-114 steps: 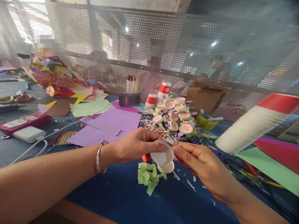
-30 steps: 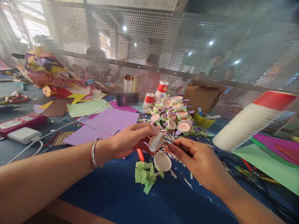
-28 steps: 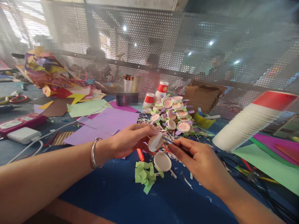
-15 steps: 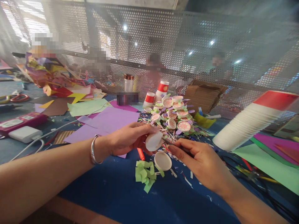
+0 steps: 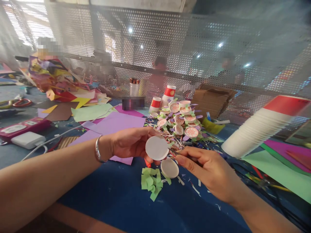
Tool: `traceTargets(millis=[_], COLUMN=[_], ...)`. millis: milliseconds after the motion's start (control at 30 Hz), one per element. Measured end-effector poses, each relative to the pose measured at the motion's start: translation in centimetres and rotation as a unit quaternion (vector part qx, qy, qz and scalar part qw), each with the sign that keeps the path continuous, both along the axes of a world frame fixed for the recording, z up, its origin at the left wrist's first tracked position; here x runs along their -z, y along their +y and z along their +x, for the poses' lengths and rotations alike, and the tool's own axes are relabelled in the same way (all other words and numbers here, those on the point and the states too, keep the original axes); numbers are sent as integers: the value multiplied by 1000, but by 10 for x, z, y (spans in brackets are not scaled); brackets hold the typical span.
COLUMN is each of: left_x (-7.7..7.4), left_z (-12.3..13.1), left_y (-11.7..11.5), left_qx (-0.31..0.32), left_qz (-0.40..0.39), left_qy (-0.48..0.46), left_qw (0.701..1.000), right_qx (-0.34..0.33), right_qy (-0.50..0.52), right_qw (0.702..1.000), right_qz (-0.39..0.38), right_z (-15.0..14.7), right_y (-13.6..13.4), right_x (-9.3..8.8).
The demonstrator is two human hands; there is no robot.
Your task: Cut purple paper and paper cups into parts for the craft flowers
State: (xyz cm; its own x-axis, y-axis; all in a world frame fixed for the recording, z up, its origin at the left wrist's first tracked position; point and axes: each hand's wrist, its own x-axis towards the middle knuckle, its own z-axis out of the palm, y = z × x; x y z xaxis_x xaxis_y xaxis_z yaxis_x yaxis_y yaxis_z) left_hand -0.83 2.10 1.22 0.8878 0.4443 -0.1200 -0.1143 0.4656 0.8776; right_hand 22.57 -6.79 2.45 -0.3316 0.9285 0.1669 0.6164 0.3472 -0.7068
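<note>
My left hand (image 5: 132, 144), with a silver bangle at its wrist, grips a white paper-cup bottom (image 5: 156, 148) by its edge, the flat round face toward me. The fingers of my right hand (image 5: 206, 166) are closed round a slim dark tool (image 5: 175, 152). Its tip touches or nearly touches the disc's right edge; most of it is hidden in the hand, so its exact kind does not show. Just below lies a second cup bottom (image 5: 169, 168). Small green paper pieces (image 5: 152, 183) lie in a heap beside it, and an orange-red stick (image 5: 148, 162) shows partly behind my left fingers.
Behind my hands rises a pile of decorated cup bottoms (image 5: 184, 118) among paper shreds. A tall stack of paper cups (image 5: 264, 124) leans at the right. Purple paper (image 5: 119, 124), a white charger (image 5: 29, 139) and its cable lie left. A perforated screen (image 5: 170, 42) closes the back.
My left hand has turned the cup bottom so that its flat face shows more fully, slightly further left. My right hand has stayed nearly in place with the dark tool.
</note>
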Motion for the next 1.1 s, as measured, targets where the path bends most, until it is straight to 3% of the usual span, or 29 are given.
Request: traceTargets(millis=[267,867,1100], left_x=[3,4,2], left_z=[14,21,23], left_y=[-15,-25,-26], left_qx=[-58,-76,-53], left_qz=[7,-25,-31], left_qy=[-17,-51,-73], left_qw=[998,995,995], right_qx=[33,24,35], right_qy=[-62,-48,-40], right_qw=[993,992,992], right_qz=[93,112,112], right_z=[1,3,4], right_y=[0,-3,-1], right_x=[5,3,4])
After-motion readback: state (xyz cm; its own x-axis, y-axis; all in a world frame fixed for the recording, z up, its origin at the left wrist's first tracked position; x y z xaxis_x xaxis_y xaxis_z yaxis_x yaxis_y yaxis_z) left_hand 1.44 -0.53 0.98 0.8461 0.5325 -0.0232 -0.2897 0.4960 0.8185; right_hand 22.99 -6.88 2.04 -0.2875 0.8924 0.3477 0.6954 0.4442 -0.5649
